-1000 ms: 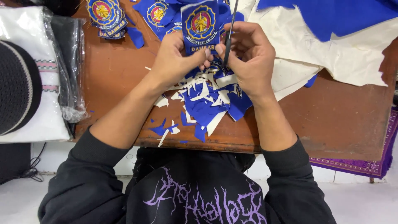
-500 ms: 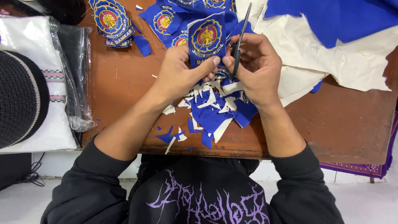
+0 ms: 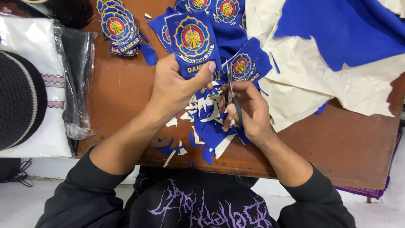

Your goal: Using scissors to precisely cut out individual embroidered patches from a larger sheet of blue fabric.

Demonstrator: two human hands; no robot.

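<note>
Head view, looking straight down over a brown wooden table [image 3: 126, 101].

Left hand [image 3: 175, 86] closed around the lower edge of a blue patch [image 3: 193, 42], thumb pressed over its bottom border, patch held up and tilted away from the body. Right hand [image 3: 249, 112] wrapped round the handles of dark scissors [image 3: 231, 95], fingers through the loops, blades pointing up toward the patch's right lower corner and seemingly nearly together; whether touching the cloth cannot be told. Both hands close together, patch between and just above them.

Progress, judged from the lay of things: a good share done. Stack of trimmed patches [image 3: 116, 25] at the far left of the table, neat and round-edged. Heap of blue and white scraps [image 3: 209, 126] directly under the hands at the near edge, a few slivers scattered toward the left. Patch in hand carrying a wide blue margin, so probably partly trimmed at most. More untrimmed patches [image 3: 244, 65] lying just behind the right hand, further ones at the top edge. Large sheet of cream backing with blue cloth [image 3: 337, 55] spread to the right, well apart from the hands.

Off to the left, a folded white garment in a clear bag [image 3: 46, 93] and a dark knitted cap [image 3: 19, 101] on top of it.
</note>
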